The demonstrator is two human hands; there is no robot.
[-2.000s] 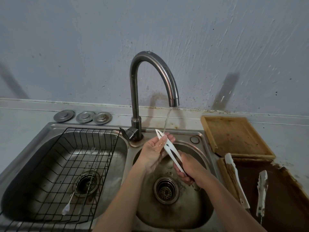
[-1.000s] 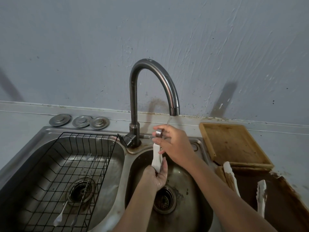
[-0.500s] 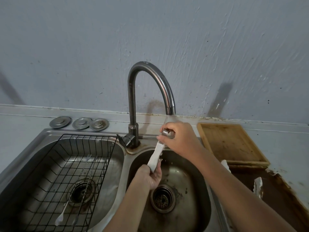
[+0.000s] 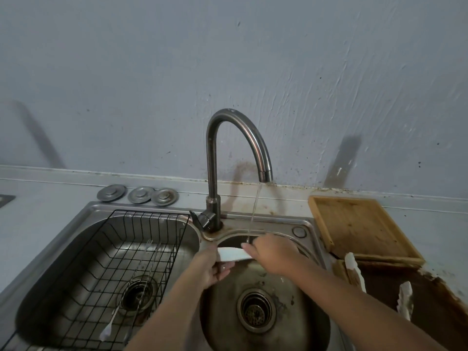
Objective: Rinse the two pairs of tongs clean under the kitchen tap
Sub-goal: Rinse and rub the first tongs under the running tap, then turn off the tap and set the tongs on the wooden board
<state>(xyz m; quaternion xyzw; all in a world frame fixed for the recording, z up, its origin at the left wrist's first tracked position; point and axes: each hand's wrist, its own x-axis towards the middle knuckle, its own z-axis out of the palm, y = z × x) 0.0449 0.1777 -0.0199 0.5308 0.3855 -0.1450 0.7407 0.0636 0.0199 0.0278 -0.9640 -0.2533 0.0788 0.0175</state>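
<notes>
A curved steel tap (image 4: pixel 234 138) runs a thin stream of water (image 4: pixel 254 214) into the right sink basin (image 4: pixel 298 333). Over that basin I hold white tongs (image 4: pixel 231 254) roughly level. My left hand (image 4: pixel 211 266) grips their left end, and my right hand (image 4: pixel 272 253) closes over their right end where the water lands. Most of the tongs are hidden by my hands. A second pair of white tongs (image 4: pixel 355 273) lies on the dark counter to the right, one arm (image 4: pixel 405 297) spread further right.
A black wire rack (image 4: pixel 106 262) with thin utensils (image 4: pixel 131 282) fills the left basin. Three metal drain covers (image 4: pixel 138 195) sit behind it. A wooden board (image 4: pixel 359 229) lies right of the sink. The tap lever (image 4: pixel 196 219) points left.
The tongs have swung from upright to nearly level. My right hand has dropped from near the spout down to the basin rim, and the stream shows again. The view has tilted slightly.
</notes>
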